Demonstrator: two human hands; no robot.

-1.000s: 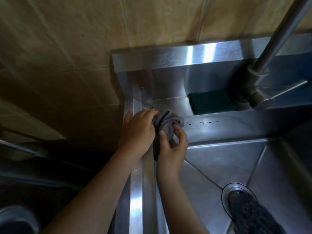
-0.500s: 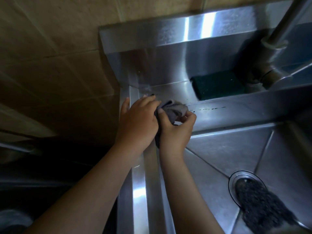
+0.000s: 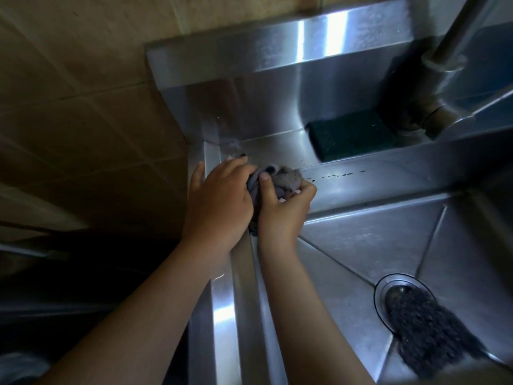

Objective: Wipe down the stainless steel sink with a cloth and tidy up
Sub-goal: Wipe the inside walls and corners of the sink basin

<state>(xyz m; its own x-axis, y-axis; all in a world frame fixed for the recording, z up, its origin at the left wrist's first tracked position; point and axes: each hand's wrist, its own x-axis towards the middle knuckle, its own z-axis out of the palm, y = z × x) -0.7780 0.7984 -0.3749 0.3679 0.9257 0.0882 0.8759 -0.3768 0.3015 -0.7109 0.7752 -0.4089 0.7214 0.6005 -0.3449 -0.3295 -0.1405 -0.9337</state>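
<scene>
Both hands, left hand and right hand, clutching bunched grey cloth at sink corner.

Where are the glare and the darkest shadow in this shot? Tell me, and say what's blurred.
Head view: glare streaks the sink's back ledge and its left rim; the deepest shadow fills the lower left, beside the left hand; the dark scrubber over the drain is smeared at the frame edge; the cloth, bunched between both hands, stays fairly sharp; wide-angle bending curves the faucet pipe.
</scene>
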